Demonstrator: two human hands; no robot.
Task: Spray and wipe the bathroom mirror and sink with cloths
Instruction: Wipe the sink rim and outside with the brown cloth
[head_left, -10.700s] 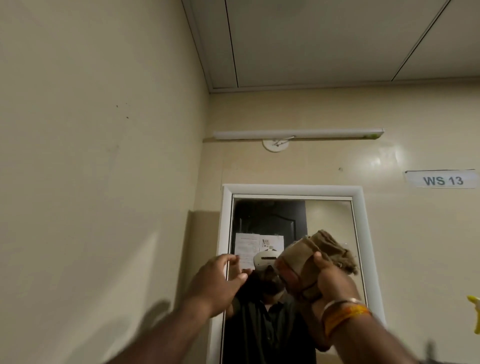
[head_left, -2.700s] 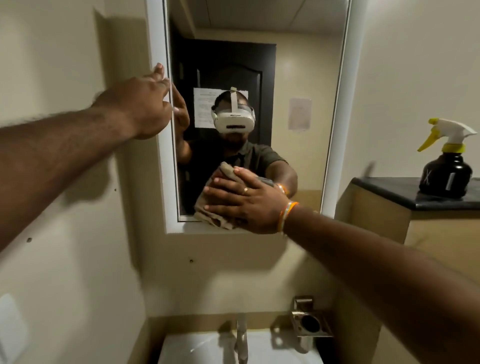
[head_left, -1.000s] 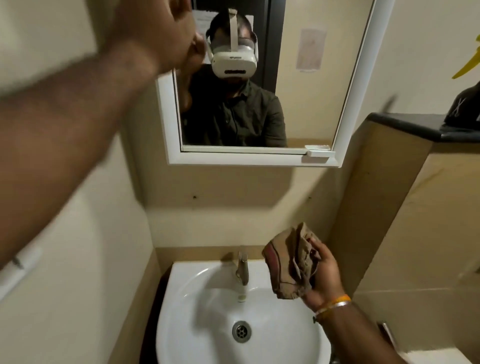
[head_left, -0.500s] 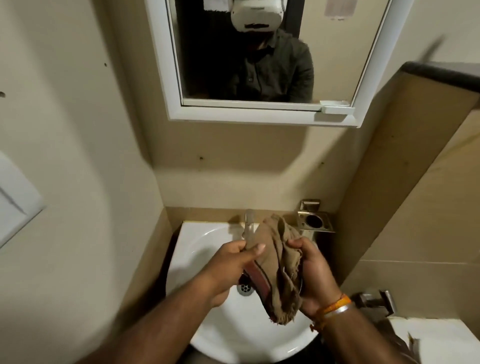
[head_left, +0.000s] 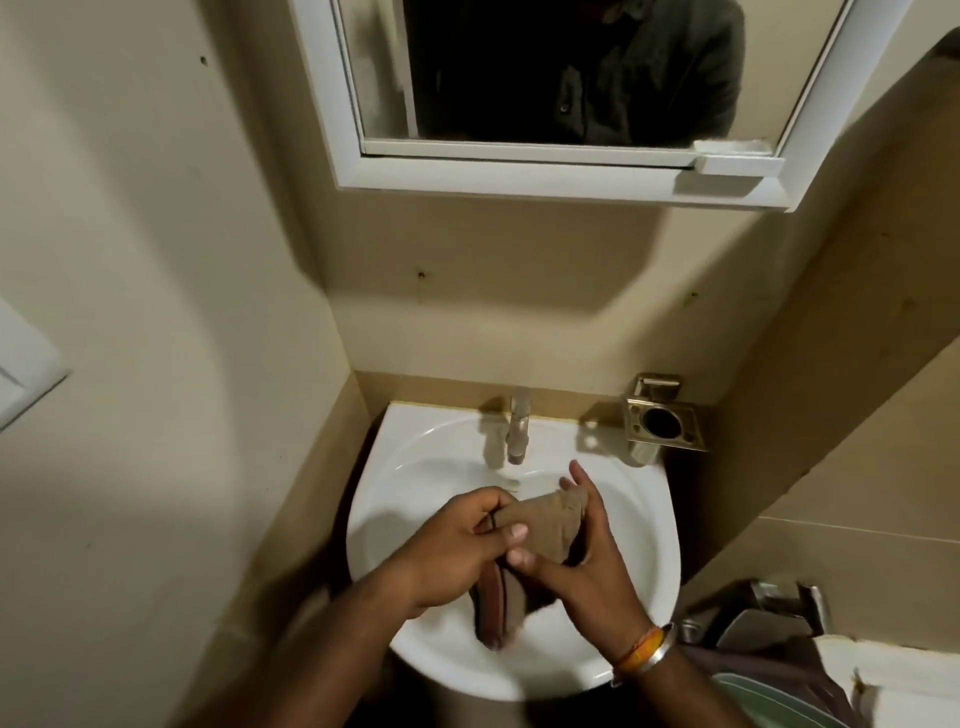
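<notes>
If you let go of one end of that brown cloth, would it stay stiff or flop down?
Probably flop: the cloth bends between the left hand and right hand, its tail drooping toward the sink. It looks light, since fingertips alone seem to hold it.

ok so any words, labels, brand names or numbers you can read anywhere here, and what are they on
None: no readable text shows in this view.
The mirror reflects only a dark shirt, with no print on it.
The brown cloth, held by the left hand and the right hand over the sink, carries no label.
The tap and metal holder show no markings.
</notes>
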